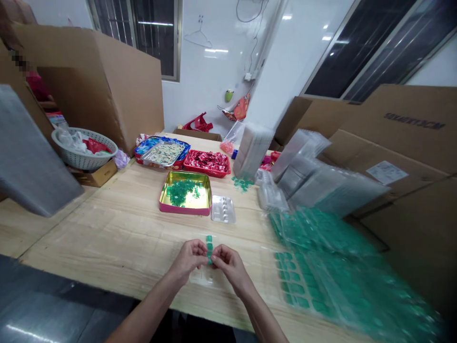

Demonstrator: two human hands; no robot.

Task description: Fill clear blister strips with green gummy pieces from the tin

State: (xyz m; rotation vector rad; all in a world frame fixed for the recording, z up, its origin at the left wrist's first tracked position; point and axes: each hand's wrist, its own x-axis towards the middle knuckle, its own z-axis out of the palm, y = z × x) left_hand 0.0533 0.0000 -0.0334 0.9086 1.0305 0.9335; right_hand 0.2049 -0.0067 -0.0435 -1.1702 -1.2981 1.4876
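Observation:
In front of me a clear plastic blister tray [205,276] lies on the wooden table, its outline hard to make out. A short column of small green square pieces [209,246] runs up its middle. At the near end of that column, my left hand [191,259] and my right hand [227,264] meet from either side, fingers pinched on a green piece [209,257]. Just beyond them stands a pink-sided tin [185,210] with a gold inside, holding many loose green pieces [180,191]. Beside the tin is a silvery tray with moulded cavities [223,209].
Stacked green-filled blister sheets [321,271] cover the right side, below clear empty trays [303,176]. Farther back are a red tray of wrapped packets [207,163] and a metal tray of pale pieces [164,154]. A white basket [85,148] stands left; cardboard boxes [128,85] flank the table.

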